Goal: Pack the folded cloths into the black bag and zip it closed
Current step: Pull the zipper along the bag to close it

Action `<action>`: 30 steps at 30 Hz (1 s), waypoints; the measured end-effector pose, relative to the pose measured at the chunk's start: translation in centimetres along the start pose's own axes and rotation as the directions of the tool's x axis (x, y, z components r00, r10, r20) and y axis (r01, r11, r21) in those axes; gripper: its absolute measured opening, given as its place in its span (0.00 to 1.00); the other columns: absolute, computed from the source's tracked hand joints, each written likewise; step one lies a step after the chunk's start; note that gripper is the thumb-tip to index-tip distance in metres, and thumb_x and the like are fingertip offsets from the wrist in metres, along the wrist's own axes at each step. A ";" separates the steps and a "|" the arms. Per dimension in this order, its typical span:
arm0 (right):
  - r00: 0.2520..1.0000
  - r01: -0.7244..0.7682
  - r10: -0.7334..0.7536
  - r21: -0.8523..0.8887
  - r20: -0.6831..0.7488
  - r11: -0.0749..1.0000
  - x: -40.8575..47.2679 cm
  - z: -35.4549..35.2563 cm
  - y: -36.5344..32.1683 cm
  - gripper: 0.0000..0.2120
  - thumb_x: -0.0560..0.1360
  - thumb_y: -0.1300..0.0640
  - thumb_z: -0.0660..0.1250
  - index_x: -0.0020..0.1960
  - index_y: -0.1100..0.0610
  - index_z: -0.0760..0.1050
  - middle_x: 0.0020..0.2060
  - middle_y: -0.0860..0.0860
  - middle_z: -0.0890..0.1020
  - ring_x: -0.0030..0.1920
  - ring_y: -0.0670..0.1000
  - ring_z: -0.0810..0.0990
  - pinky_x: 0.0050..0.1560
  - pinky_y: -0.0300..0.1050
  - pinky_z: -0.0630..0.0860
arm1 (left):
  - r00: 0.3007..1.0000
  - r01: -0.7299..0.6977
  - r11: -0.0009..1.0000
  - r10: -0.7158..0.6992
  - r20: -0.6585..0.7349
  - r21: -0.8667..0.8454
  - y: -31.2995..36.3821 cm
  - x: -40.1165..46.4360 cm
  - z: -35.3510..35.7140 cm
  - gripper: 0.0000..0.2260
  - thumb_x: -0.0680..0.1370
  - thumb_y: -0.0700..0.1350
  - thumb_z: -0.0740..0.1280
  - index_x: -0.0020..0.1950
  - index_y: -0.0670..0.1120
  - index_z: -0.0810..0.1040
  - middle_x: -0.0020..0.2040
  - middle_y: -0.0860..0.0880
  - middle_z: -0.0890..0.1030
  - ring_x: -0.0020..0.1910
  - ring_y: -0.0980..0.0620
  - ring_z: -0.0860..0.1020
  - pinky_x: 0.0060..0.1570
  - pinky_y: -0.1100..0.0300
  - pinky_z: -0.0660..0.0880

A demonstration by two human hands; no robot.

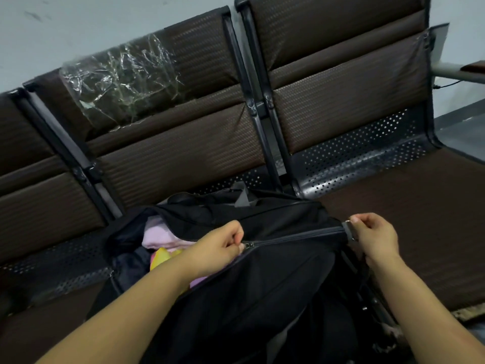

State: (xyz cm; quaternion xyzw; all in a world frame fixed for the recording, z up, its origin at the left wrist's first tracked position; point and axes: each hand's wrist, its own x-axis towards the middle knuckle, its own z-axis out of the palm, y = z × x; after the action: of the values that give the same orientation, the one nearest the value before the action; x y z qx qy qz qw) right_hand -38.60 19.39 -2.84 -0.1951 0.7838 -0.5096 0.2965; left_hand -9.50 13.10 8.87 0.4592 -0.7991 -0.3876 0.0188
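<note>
A soft black fabric bag lies across the seat of a row of dark brown padded waiting chairs, at the lower centre of the view, its long top zipper running from left to right. The zipper is joined along its right-hand stretch and parted on the left, where the mouth of the bag gapes. In that opening lie a folded pale pink cloth and, just below it and touching it, a folded yellow cloth; a further strip of pink shows under the left forearm. The left hand is pinched shut on the zipper slider at the point where the closed teeth end. The right hand is pinched shut on a grey tab with a metal ring at the right end of the zipper, holding that end taut. Both forearms cross the near side of the bag and hide part of its front panel. Behind the bag, perforated black metal joins seat to backrest. Crumpled clear plastic film covers the upper backrest of the middle chair. A pale wall stands behind the chairs.
</note>
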 end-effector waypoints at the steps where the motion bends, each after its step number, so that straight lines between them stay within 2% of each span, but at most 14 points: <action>1: 1.000 0.003 -0.002 -0.012 0.005 1.000 -0.3 0.0 -0.1 0.08 0.75 0.57 0.67 0.37 0.52 0.75 0.42 0.55 0.82 0.46 0.57 0.80 0.51 0.52 0.76 | 1.000 0.009 1.000 -0.009 -0.017 -0.007 -0.6 -0.4 0.0 0.11 0.78 0.39 0.64 0.40 0.50 0.65 0.31 0.53 0.68 0.31 0.57 0.65 0.36 0.60 0.65; 3: 0.998 0.055 -0.054 -0.081 0.011 0.995 -1.2 0.3 -0.6 0.05 0.76 0.57 0.66 0.41 0.54 0.77 0.44 0.56 0.82 0.47 0.57 0.79 0.51 0.50 0.74 | 0.997 0.026 0.999 -0.029 -0.066 -0.046 -1.4 -1.0 -0.2 0.11 0.78 0.38 0.63 0.40 0.48 0.65 0.30 0.54 0.68 0.29 0.60 0.65 0.34 0.63 0.65; 5: 0.991 0.129 -0.120 -0.251 0.052 0.959 -1.9 0.7 -1.6 0.05 0.77 0.59 0.64 0.47 0.58 0.78 0.48 0.57 0.81 0.50 0.58 0.78 0.50 0.47 0.71 | 0.992 0.052 0.990 -0.067 -0.110 -0.131 -1.5 -1.1 0.1 0.10 0.79 0.38 0.63 0.40 0.49 0.66 0.28 0.53 0.70 0.26 0.59 0.65 0.31 0.63 0.65; 7: 0.973 0.229 -0.189 -0.448 0.134 0.864 -2.7 0.9 -3.4 0.08 0.77 0.57 0.63 0.52 0.58 0.79 0.55 0.59 0.78 0.56 0.60 0.76 0.54 0.49 0.70 | 0.987 0.079 0.983 -0.100 -0.123 -0.164 -0.9 -1.2 0.8 0.10 0.79 0.39 0.62 0.41 0.49 0.65 0.28 0.52 0.73 0.26 0.58 0.67 0.28 0.65 0.65; 8: 0.950 0.311 -0.251 -0.492 0.187 0.813 -3.4 1.0 -4.7 0.10 0.77 0.55 0.64 0.55 0.57 0.79 0.60 0.57 0.76 0.60 0.60 0.74 0.58 0.49 0.70 | 0.986 0.081 0.984 -0.102 -0.129 -0.161 -0.6 -1.2 1.2 0.10 0.79 0.39 0.62 0.41 0.49 0.65 0.29 0.51 0.74 0.26 0.57 0.67 0.28 0.65 0.65; 9: 0.904 0.427 -0.340 -0.494 0.260 0.757 -4.2 1.1 -6.2 0.11 0.76 0.54 0.65 0.57 0.55 0.79 0.64 0.55 0.75 0.63 0.58 0.73 0.62 0.49 0.69 | 0.985 0.080 0.983 -0.103 -0.138 -0.163 -0.4 -1.2 1.5 0.09 0.79 0.39 0.61 0.41 0.49 0.65 0.30 0.50 0.75 0.27 0.57 0.68 0.29 0.65 0.65; 11: 0.720 0.685 -0.473 -0.410 0.508 0.602 -6.5 1.8 -9.1 0.15 0.74 0.53 0.69 0.60 0.52 0.78 0.64 0.49 0.75 0.65 0.52 0.72 0.65 0.44 0.67 | 0.982 0.072 0.980 -0.102 -0.161 -0.183 0.1 -1.5 1.5 0.09 0.79 0.40 0.62 0.41 0.49 0.66 0.30 0.51 0.75 0.28 0.56 0.68 0.29 0.64 0.65; 13: 0.512 0.837 -0.397 -0.340 0.762 0.428 -9.2 3.0 -11.0 0.17 0.73 0.53 0.71 0.61 0.50 0.77 0.60 0.47 0.78 0.62 0.48 0.74 0.63 0.40 0.68 | 0.977 0.063 0.970 -0.108 -0.184 -0.234 0.4 -1.8 0.8 0.09 0.78 0.39 0.62 0.41 0.49 0.66 0.29 0.51 0.74 0.28 0.56 0.68 0.29 0.63 0.65; 15: 0.419 0.898 -0.332 -0.332 0.845 0.288 -10.9 4.3 -11.2 0.18 0.73 0.51 0.70 0.62 0.51 0.76 0.58 0.48 0.78 0.61 0.49 0.74 0.61 0.42 0.69 | 0.976 0.049 0.954 -0.108 -0.190 -0.295 0.9 -2.2 0.0 0.10 0.78 0.38 0.62 0.41 0.49 0.66 0.30 0.50 0.72 0.29 0.55 0.67 0.31 0.61 0.65; 18: 0.389 0.921 -0.369 -0.353 0.844 0.163 -12.4 5.4 -10.9 0.16 0.73 0.50 0.69 0.58 0.54 0.73 0.54 0.51 0.76 0.58 0.53 0.73 0.54 0.47 0.69 | 0.983 0.022 0.953 -0.076 -0.166 -0.302 1.1 -3.0 -0.5 0.10 0.76 0.37 0.62 0.40 0.51 0.66 0.33 0.48 0.70 0.33 0.51 0.68 0.36 0.55 0.65; 21: 0.381 0.922 -0.402 -0.372 0.832 0.104 -13.4 6.1 -10.6 0.15 0.72 0.52 0.69 0.55 0.55 0.70 0.53 0.51 0.74 0.56 0.54 0.72 0.51 0.49 0.68 | 0.988 0.001 0.970 -0.039 -0.151 -0.243 0.8 -3.5 -0.6 0.11 0.76 0.39 0.62 0.39 0.52 0.65 0.34 0.50 0.70 0.34 0.52 0.67 0.36 0.55 0.66; 25: 0.271 0.941 -0.575 -0.339 0.772 -0.012 -14.3 7.0 -11.5 0.14 0.67 0.58 0.73 0.50 0.56 0.74 0.46 0.51 0.77 0.49 0.55 0.77 0.44 0.48 0.71 | 0.989 -0.064 0.996 0.054 -0.140 -0.066 1.3 -3.6 -1.5 0.11 0.77 0.39 0.62 0.40 0.52 0.64 0.35 0.52 0.70 0.35 0.53 0.67 0.38 0.56 0.67; 28: 0.315 0.938 -0.465 -0.347 0.827 0.017 -15.2 7.4 -12.1 0.11 0.75 0.63 0.62 0.57 0.58 0.72 0.53 0.54 0.75 0.55 0.56 0.73 0.52 0.46 0.66 | 0.989 -0.058 0.998 0.058 -0.134 0.003 1.0 -4.0 -1.7 0.11 0.78 0.41 0.62 0.40 0.52 0.63 0.37 0.51 0.70 0.35 0.53 0.67 0.37 0.57 0.67; 30: 0.327 0.930 -0.448 -0.367 0.832 -0.002 -14.9 7.1 -12.2 0.11 0.75 0.64 0.62 0.57 0.58 0.71 0.53 0.54 0.75 0.55 0.56 0.72 0.50 0.45 0.64 | 0.987 -0.036 0.999 0.041 -0.154 0.032 0.2 -4.3 -2.3 0.12 0.79 0.41 0.62 0.40 0.53 0.62 0.38 0.50 0.71 0.36 0.52 0.68 0.36 0.57 0.66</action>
State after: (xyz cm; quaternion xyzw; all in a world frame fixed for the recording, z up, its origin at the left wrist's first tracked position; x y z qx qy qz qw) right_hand -22.71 18.61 10.12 -0.8083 0.5840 -0.0672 0.0340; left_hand -6.27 15.05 12.04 0.4727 -0.8095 -0.3386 0.0816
